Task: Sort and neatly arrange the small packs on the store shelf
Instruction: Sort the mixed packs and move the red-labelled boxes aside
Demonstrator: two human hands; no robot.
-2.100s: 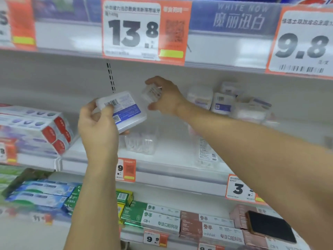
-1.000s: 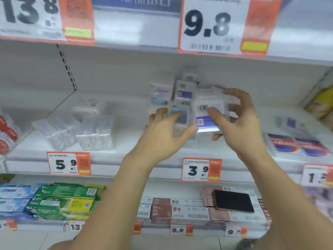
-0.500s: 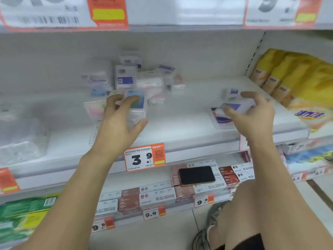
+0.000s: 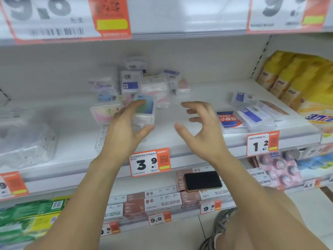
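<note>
- Reaching over the white shelf, seen from the single head view, the left hand grasps a clear pack with a blue-green card, fingers on its top and thumb under its lower right corner.
- This pack stands upright, long axis vertical, near the shelf's middle, just ahead of a jumbled pile of small packs towards the back wall.
- The right hand hovers just right of it, fingers loosely curled, grasping nothing.
- Flat blue-labelled packs lie towards the shelf's right end, nearer the right hand.
- A 3.9 price tag hangs on the front edge.
</note>
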